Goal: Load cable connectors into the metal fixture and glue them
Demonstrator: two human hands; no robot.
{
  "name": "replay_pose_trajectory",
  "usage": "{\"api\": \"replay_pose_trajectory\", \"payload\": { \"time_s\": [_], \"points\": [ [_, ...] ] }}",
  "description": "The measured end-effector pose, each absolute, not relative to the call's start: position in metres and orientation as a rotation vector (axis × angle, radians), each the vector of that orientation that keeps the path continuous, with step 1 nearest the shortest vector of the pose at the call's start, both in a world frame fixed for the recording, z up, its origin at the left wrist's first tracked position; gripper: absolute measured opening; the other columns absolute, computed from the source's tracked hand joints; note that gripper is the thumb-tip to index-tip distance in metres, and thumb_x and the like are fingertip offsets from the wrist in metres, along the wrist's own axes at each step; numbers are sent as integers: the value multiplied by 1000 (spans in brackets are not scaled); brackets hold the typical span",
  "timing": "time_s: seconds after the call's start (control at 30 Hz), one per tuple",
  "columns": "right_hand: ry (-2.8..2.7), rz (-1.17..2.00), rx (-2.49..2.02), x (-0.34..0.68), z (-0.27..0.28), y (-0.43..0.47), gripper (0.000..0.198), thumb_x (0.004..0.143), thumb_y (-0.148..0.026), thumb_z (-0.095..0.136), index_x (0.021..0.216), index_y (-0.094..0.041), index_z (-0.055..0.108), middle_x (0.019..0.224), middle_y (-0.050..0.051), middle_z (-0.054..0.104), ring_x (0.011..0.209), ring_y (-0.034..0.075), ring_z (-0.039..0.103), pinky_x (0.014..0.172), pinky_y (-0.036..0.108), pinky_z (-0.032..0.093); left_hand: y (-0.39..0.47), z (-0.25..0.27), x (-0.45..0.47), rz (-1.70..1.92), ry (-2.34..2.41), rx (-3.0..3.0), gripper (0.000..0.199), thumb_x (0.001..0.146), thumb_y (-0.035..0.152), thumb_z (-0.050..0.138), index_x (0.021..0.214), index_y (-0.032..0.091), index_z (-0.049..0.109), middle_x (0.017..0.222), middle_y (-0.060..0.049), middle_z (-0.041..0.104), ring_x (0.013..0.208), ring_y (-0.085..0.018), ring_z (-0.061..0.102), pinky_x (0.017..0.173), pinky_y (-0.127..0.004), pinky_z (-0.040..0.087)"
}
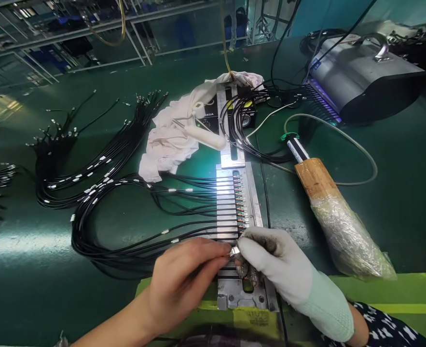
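The bare left hand and white-gloved right hand pinch a small silver metal connector at the near half of the grey slotted metal fixture, probably light, stiff and slick, best held by its sides.

The jig is grey metal, slotted, and lies flat with its long axis from 12 to 6 o'clock. Black cables with white labels enter from 9 o'clock, their ends seated in a row. The connector, small and silver, is held at 6 o'clock from this row.
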State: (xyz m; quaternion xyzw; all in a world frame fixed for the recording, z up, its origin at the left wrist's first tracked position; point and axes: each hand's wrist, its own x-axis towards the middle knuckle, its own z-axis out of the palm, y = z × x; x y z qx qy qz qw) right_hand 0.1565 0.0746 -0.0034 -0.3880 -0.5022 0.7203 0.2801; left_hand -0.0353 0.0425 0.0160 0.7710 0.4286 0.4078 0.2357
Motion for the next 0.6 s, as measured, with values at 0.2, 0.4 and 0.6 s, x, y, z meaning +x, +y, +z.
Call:
{"api": "replay_pose_trajectory", "payload": {
  "time_s": [0.2, 0.4, 0.6],
  "points": [
    [-1386, 1884, -1053, 156, 0, 74, 36, 93, -44, 53, 69, -17, 53, 65, -2, 45, 62, 12, 42, 55, 23, 34, 40, 16, -34, 1115, 1284, 1840, 18, 80, 7, 70, 94, 19, 67, 82, 2, 73, 73, -8, 69, 69, -12, 56],
    [-1469, 1808, -1059, 157, -3, 72, 35, 96, -42, 50, 70, -18, 52, 66, -2, 45, 62, 12, 42, 55, 23, 34, 39, 12, -30, 1148, 1325, 1668, 13, 80, 10, 70, 88, 19, 65, 77, 1, 68, 69, -9, 66, 64, -15, 55],
    [-1680, 1559, -1124, 159, -2, 73, 34, 97, -41, 48, 72, -18, 54, 67, -2, 46, 63, 12, 43, 57, 24, 34, 40, 12, -31, 1077, 1284, 1410, 15, 80, 15, 72, 93, 19, 65, 81, -1, 67, 75, -12, 67, 68, -20, 57]
  ]
}}
